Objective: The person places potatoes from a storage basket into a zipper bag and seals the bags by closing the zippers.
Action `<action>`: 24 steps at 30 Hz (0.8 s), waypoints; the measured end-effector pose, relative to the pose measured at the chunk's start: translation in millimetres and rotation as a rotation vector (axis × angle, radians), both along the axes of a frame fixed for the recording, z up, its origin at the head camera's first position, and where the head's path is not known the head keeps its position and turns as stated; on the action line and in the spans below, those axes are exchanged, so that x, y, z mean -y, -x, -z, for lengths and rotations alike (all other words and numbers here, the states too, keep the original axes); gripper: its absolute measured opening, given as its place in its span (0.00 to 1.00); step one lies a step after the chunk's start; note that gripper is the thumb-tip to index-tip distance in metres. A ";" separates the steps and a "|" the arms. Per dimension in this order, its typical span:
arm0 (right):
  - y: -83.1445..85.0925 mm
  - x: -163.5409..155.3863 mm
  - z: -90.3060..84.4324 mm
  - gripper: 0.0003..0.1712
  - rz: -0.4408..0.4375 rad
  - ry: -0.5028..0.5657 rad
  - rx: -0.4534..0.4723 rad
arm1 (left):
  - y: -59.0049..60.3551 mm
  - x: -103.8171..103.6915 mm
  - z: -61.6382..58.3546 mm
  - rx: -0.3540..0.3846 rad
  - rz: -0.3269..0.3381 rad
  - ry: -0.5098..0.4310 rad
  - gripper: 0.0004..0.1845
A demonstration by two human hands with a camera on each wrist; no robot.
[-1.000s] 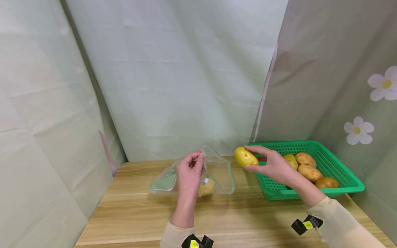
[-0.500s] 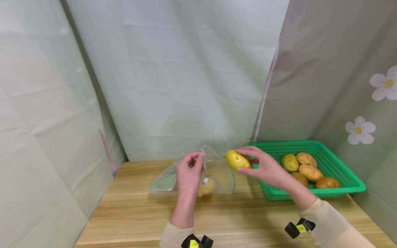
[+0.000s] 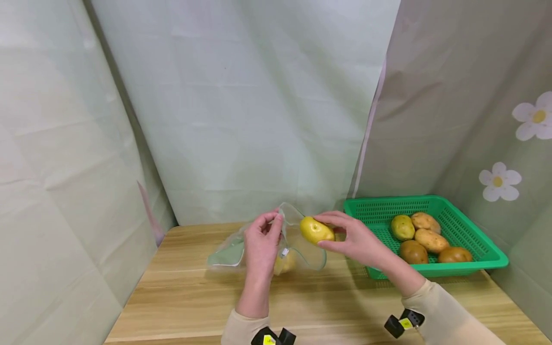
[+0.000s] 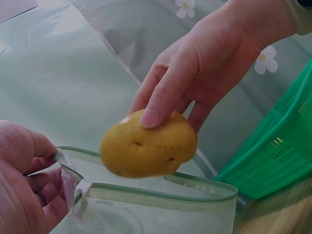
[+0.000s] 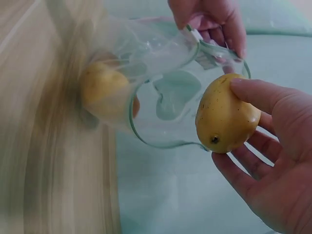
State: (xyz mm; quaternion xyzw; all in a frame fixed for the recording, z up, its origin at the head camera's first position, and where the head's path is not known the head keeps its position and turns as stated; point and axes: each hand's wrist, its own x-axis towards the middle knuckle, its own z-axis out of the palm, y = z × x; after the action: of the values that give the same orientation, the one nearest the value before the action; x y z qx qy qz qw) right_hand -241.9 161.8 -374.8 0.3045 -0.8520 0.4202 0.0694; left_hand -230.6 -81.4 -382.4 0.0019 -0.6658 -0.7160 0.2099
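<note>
My right hand (image 3: pixel 351 239) grips a yellow potato (image 3: pixel 316 230) (image 4: pixel 148 150) (image 5: pixel 225 113) between thumb and fingers, right at the open mouth of a clear zip bag (image 3: pixel 304 244) (image 4: pixel 161 209) (image 5: pixel 165 92). My left hand (image 3: pixel 261 242) (image 4: pixel 24 190) (image 5: pixel 209 22) pinches the bag's rim by its zip edge and holds the mouth up and open. Another potato (image 3: pixel 284 262) (image 5: pixel 105 92) lies inside the bag on the wooden table (image 3: pixel 194 297).
A green plastic basket (image 3: pixel 474 239) (image 4: pixel 278 151) stands at the right of the table with several potatoes (image 3: pixel 420 237) in it. Pale green cloth walls (image 3: pixel 258 120) close in the back and both sides, the right one printed with white flowers.
My right hand has carried the yellow potato leftward from the basket's edge to the bag's mouth. The left hand has kept its hold on the bag's rim.
</note>
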 end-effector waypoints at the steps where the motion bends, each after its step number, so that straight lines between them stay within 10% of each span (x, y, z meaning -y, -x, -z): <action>1: -0.1 2.1 1.1 0.34 -0.004 -0.001 -0.001 | -0.2 0.0 -0.2 0.002 0.001 0.000 0.06; 24: 8.4 38.0 16.6 0.32 0.151 -0.077 -0.110 | -2.1 -0.7 -2.3 -0.001 0.006 0.003 0.05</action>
State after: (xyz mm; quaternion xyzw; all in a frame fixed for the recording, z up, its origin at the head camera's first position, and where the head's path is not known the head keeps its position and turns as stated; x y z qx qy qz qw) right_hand -250.2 123.8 -391.3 0.2646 -0.8830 0.3633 0.1358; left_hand -228.6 -80.6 -380.1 -0.0005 -0.6668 -0.7156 0.2081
